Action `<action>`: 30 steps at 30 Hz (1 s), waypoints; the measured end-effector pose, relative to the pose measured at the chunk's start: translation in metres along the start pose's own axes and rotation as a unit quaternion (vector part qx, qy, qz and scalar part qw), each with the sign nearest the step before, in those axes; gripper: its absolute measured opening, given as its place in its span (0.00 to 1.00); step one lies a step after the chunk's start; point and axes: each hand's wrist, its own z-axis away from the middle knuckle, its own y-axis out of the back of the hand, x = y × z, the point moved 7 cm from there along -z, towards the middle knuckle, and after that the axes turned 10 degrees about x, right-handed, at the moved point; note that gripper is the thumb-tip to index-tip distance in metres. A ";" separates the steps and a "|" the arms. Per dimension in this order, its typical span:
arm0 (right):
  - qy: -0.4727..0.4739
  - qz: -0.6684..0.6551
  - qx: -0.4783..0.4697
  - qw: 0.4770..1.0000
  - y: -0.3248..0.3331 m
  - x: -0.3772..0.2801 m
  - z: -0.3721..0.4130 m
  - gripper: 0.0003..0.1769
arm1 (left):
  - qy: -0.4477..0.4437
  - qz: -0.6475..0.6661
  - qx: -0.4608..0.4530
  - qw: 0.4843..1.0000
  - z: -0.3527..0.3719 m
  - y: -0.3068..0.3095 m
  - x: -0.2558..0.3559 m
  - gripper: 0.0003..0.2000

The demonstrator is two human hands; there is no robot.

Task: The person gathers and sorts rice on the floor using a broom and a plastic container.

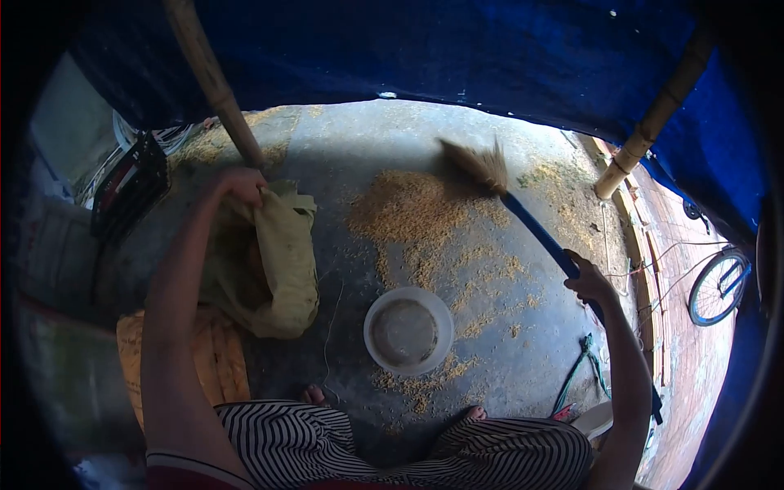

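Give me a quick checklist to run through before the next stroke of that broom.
1. Grip of right hand on broom: ok.
2. Bristles at the edge of the grain: ok.
3. Grip of left hand on sack: ok.
4. Upright bowl near the feet: ok.
5. Grain in one heap: not ok, scattered.
6. Room left in sack: cannot tell.

A blue-handled broom [535, 233] slants from my right grip [590, 282], straw bristles resting on scattered grain [408, 212]. My left grip [242, 184] holds the top edge of a slumped, yellowish sack [286, 261] on the floor [343, 155].
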 end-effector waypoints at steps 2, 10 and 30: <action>0.018 0.002 -0.012 1.000 -0.007 -0.024 0.015 0.40 | 0.039 0.074 0.035 0.996 0.007 0.002 -0.035 0.20; 0.026 -0.055 -0.033 0.998 -0.012 -0.070 0.033 0.37 | 0.212 0.147 0.397 0.881 0.089 0.088 -0.098 0.16; 0.074 0.004 0.130 0.989 -0.029 -0.025 0.001 0.38 | -0.119 0.255 0.452 0.847 -0.004 0.070 0.063 0.11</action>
